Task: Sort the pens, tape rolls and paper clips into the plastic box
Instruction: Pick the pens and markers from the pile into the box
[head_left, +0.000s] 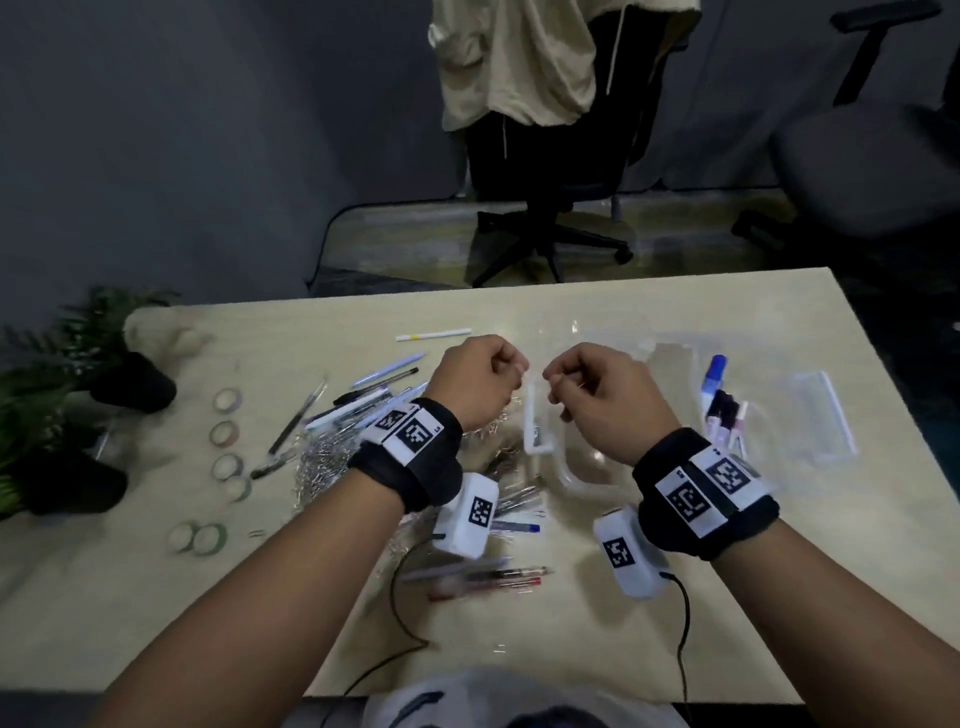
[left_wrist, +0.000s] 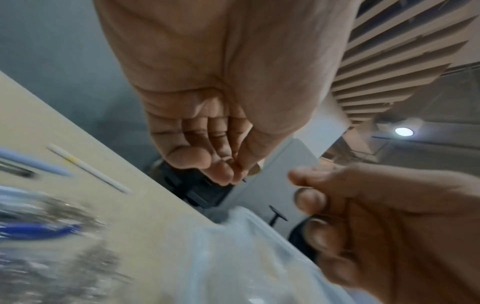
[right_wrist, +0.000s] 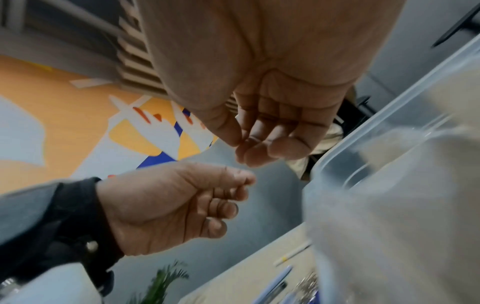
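Beige table (head_left: 649, 623), both hands raised, curled fingers (left_wrist: 221, 170) perhaps pinching something thin, paper clips (head_left: 322, 462) below.

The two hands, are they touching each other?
Apart. In the head view, table surface shows between the left hand and the right hand; the right wrist view shows the same gap.

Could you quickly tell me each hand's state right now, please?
Left hand: pinching a tiny thing, perhaps a paper clip.
Right hand: curled, contents cannot be told.

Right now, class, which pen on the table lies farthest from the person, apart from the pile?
The white pen with a yellow band, alone beyond the pen pile, toward the table's far edge.
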